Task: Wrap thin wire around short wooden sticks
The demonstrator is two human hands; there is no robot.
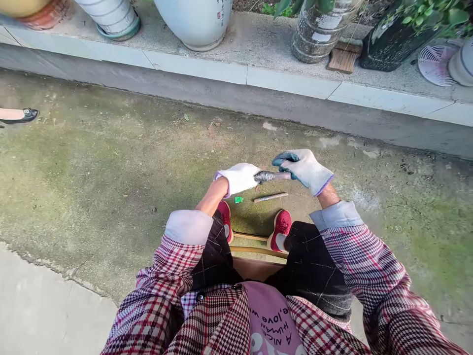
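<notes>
A short stick (282, 175) lies level in front of me, its left part thickly wound with grey wire (265, 176). My left hand (240, 178), in a white glove with a purple cuff, is closed around the wound end; its fingertips are mostly hidden. At the stick's other end, my right hand (306, 169), in a white glove with a dark blue-green palm, has its fingers curled together just above the wood. What these fingers pinch is too small to make out. Below, on the ground, lie a thinner wire-wound stick (271, 197) and a small green piece (238, 199).
My red shoes (281, 223) flank a low wooden frame (258, 250). A tiled ledge (199, 66) runs across the far side, bearing a white pot (197, 22), other plant pots and a wood block (343, 56). Another person's foot (18, 115) shows at left.
</notes>
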